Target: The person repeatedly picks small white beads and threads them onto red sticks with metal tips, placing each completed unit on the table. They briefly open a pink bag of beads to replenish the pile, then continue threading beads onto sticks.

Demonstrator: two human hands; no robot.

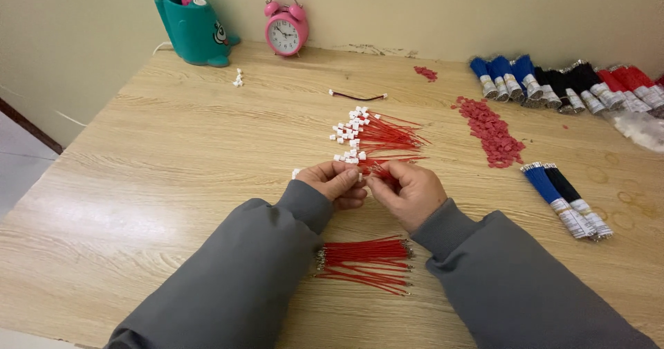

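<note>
My left hand (337, 182) and my right hand (411, 192) meet at the middle of the wooden table (173, 169). The left pinches a small white connector (354, 177). The right pinches a short red wire (379, 170) at that connector. Just beyond my fingers lies a fan of red wires with white connectors fitted (377, 136). A pile of bare red wires (365, 259) lies between my grey sleeves, close to me. One loose white connector (296, 173) sits left of my left hand.
Small red connector pieces (491, 131) lie in a heap to the right. Blue and black wire bundles (567, 198) lie further right, more blue, black and red bundles (567, 83) at the back. A pink alarm clock (286, 25) and teal pen holder (195, 27) stand by the wall.
</note>
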